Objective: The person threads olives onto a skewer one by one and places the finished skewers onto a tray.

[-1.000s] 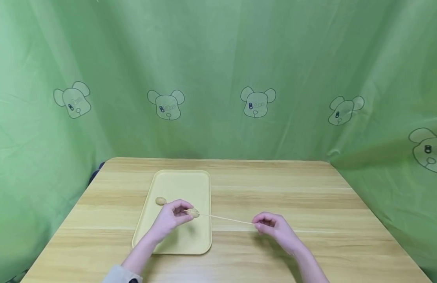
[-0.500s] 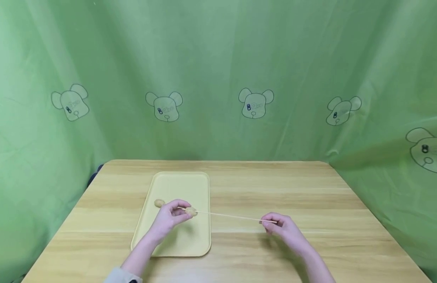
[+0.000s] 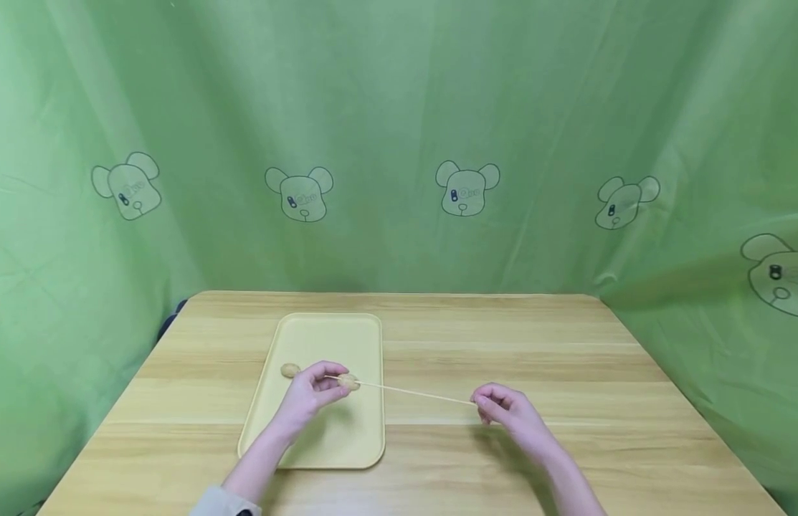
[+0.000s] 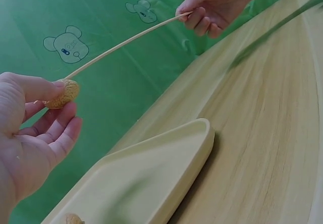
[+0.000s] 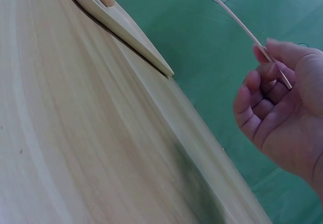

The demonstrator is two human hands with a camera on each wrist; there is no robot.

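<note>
While the left hand (image 3: 310, 396) pinches the ball (image 3: 350, 382) above the tray (image 3: 360, 344), the right hand (image 3: 511, 417) pinches the stick (image 3: 414, 392) right of the tray | stick: thin, likely light, springy, snappable; best held near its end | ball: likely light, crumbly; grip gently by its sides

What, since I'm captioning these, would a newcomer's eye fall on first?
Probably the thin stick held between the left hand and right hand, with a rough tan lump pinched in the left. Then the pale yellow tray below the left hand, and behind the table, the green curtain printed with cartoon faces.
</note>
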